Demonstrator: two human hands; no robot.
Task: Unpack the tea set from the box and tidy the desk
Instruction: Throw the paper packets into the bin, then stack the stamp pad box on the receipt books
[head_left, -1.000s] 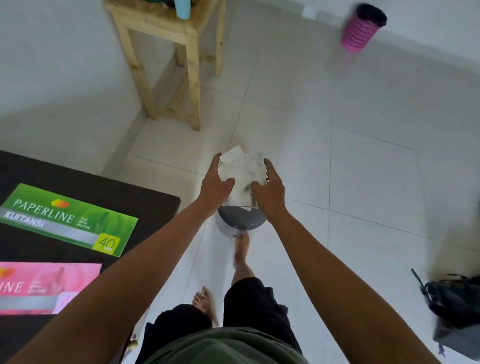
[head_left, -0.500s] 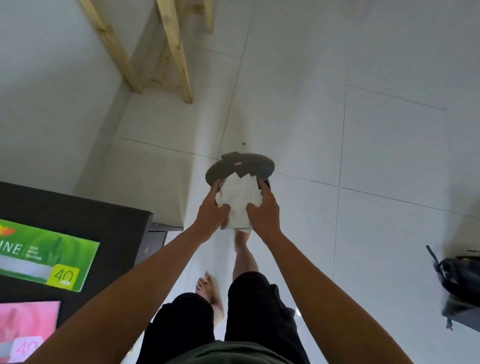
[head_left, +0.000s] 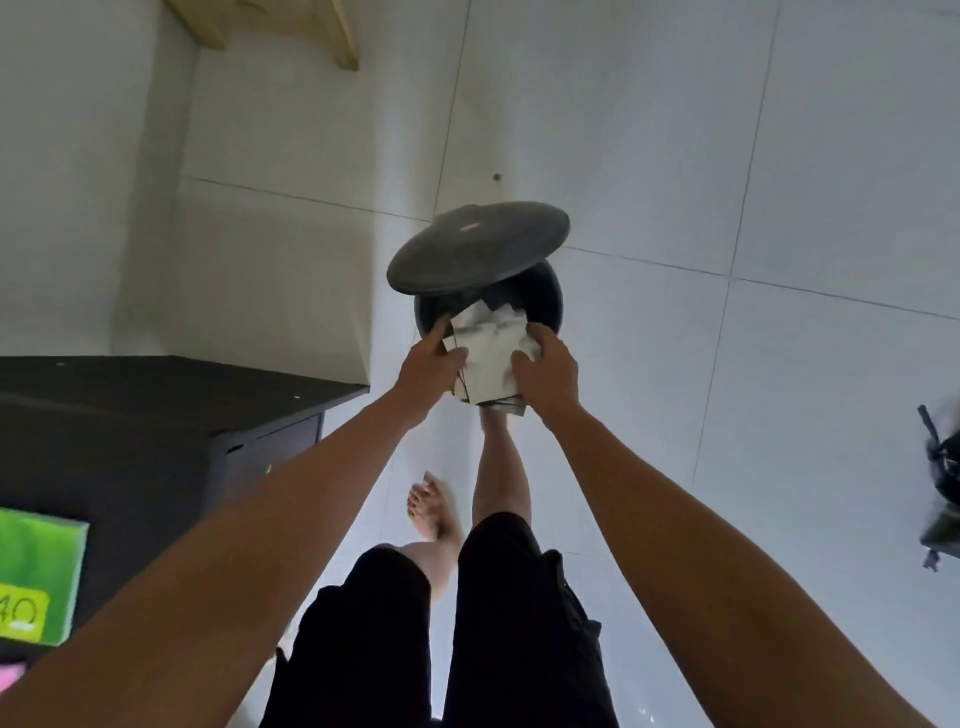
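Crumpled white packing paper (head_left: 491, 353), a bundle of creased sheets, is held between both hands directly over the mouth of a round dark-grey pedal bin (head_left: 545, 301) standing on the white tiled floor (head_left: 675, 156).

Head view: the left hand (head_left: 428, 364) grips the bundle's left side, fingers curled round the far edge and thumb pressed on the near face. The right hand (head_left: 548, 371) grips the right side likewise, fingers wrapped over the top edge. The bin's round grey lid (head_left: 478, 244) stands raised and tilted, its front edge above the paper. One bare foot (head_left: 493, 421) reaches forward beneath the bundle, toward the bin's base; contact there is hidden. The other foot (head_left: 431, 506) rests flat on the floor. A dark table (head_left: 156, 410) at left carries a green printed packet (head_left: 36, 582).
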